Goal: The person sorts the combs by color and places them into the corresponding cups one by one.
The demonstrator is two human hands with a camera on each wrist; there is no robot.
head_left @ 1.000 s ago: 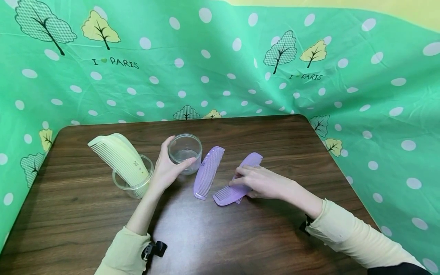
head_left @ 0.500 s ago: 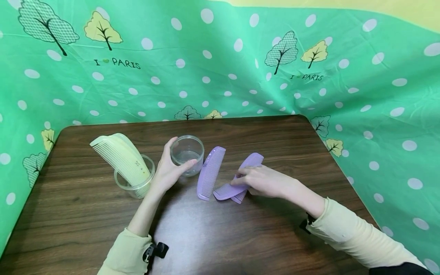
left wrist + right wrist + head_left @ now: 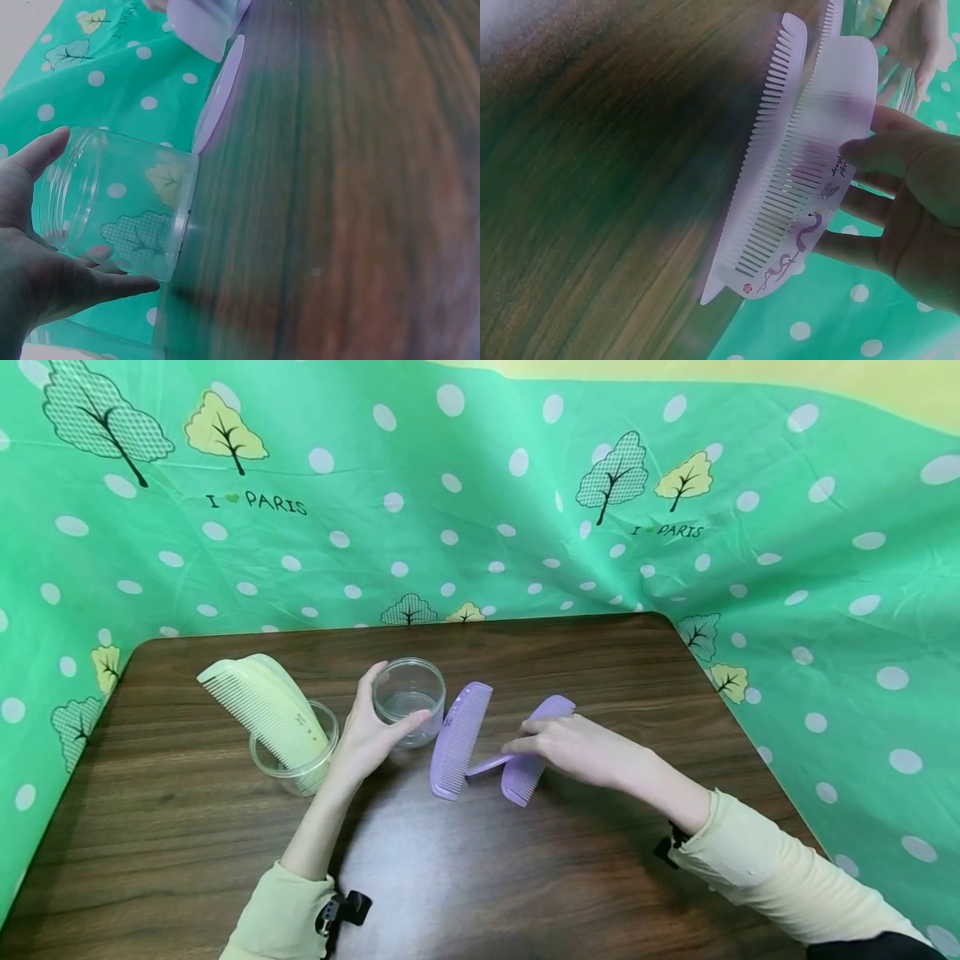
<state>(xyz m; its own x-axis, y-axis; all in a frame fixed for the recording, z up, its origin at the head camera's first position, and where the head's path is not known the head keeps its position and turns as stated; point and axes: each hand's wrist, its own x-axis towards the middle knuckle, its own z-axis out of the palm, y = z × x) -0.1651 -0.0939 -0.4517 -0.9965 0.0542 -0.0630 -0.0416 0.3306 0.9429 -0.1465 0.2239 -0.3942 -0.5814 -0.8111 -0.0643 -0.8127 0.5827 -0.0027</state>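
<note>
My left hand point(image 3: 366, 735) grips a clear round jar point(image 3: 408, 700) by its side, thumb on the near wall. The jar stands upright on the table; nothing shows inside it. My right hand point(image 3: 583, 750) pinches a purple comb point(image 3: 832, 112) along its printed spine; in the right wrist view its teeth face away from the palm. Beneath it on the table lies another purple comb point(image 3: 521, 780), partly hidden by the hand. Between jar and right hand rests a third purple comb point(image 3: 460, 743), slanted, its upper part close to the jar.
Left of my left forearm, a second clear jar point(image 3: 264, 767) holds pale green combs point(image 3: 266, 710) that lean out to the upper left. The brown wooden table point(image 3: 465, 885) ends at a green dotted cloth point(image 3: 480, 510) behind and to the right.
The purple comb in my right hand has turned from lying flat to edge-on, uncovering more of the comb beneath. My left hand stays on the jar. The head view has shifted slightly.
</note>
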